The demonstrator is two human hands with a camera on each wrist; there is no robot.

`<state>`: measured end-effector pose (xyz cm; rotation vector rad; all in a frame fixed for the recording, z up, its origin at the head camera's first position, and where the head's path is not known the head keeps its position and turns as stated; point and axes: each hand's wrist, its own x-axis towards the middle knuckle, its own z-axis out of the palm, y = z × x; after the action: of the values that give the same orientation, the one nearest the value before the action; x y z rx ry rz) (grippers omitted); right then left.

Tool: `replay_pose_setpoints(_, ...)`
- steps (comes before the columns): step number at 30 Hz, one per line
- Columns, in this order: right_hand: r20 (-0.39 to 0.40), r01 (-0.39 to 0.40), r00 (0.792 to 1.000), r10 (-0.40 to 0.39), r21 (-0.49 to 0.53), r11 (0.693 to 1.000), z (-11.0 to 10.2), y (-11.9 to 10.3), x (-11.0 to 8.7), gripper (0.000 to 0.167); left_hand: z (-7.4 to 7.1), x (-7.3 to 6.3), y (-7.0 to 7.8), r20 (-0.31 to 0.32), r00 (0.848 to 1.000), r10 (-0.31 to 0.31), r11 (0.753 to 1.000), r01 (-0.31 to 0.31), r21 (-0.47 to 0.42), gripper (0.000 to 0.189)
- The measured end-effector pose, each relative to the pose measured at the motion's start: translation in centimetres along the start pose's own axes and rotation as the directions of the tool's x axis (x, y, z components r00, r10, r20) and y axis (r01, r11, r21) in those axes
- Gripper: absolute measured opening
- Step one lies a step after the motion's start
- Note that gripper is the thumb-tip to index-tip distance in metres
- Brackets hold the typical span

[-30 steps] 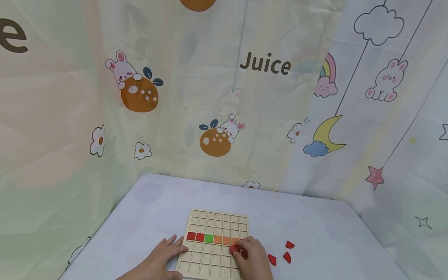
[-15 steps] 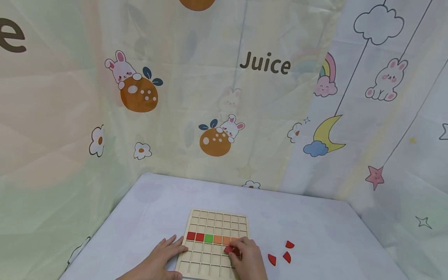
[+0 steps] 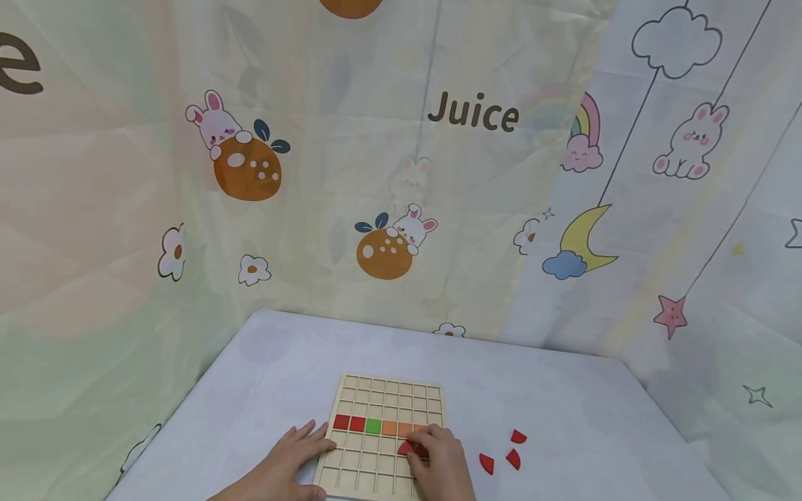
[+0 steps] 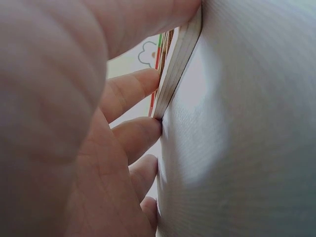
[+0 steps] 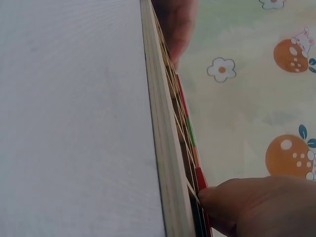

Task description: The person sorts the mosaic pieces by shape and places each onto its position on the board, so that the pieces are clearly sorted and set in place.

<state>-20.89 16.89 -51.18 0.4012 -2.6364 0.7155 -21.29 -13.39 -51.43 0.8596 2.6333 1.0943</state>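
Pinching a red piece point(image 3: 404, 449) in the right hand point(image 3: 441, 459) over the wooden grid board point(image 3: 370, 463), just nearer than the orange tiles point(image 3: 389, 428), and touching the board's left edge with the straight-fingered left hand point(image 3: 291, 459).

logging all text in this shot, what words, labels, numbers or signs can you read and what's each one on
"Juice": on the backdrop
"e": on the backdrop, far left; anything before it is out of frame
No text shows on the board or red pieces; nothing looks like blurred lettering.
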Motion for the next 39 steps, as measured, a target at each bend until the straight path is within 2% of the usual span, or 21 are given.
replay_pose_setpoints(12,-0.025,0.043,0.999,-0.043,0.008,0.999,0.1,0.1,0.2,0.021,0.0,0.0,0.0,0.003,1.0,-0.004,1.0,0.004,0.003,0.073)
replay_pose_setpoints(23,0.019,-0.003,1.0,0.003,0.017,1.0,-0.1,-0.1,0.1,0.023,0.0,0.0,-0.1,0.007,1.0,-0.017,1.0,0.017,-0.011,0.073)
replay_pose_setpoints(29,-0.006,0.001,1.0,-0.001,0.043,0.999,-0.3,0.0,0.0,0.022,0.1,0.1,-0.1,0.004,1.0,-0.012,1.0,0.012,0.003,0.073)
replay_pose_setpoints(33,-0.017,-0.042,0.999,0.043,0.061,0.997,-0.4,0.3,0.0,0.019,0.0,0.0,0.1,0.0,1.0,-0.013,1.0,0.013,0.003,0.074)
replay_pose_setpoints(39,-0.031,-0.161,0.986,0.163,0.058,0.985,-0.8,1.0,0.1,0.018,0.0,-0.1,0.3,0.0,1.0,-0.027,1.0,0.027,0.002,0.075)
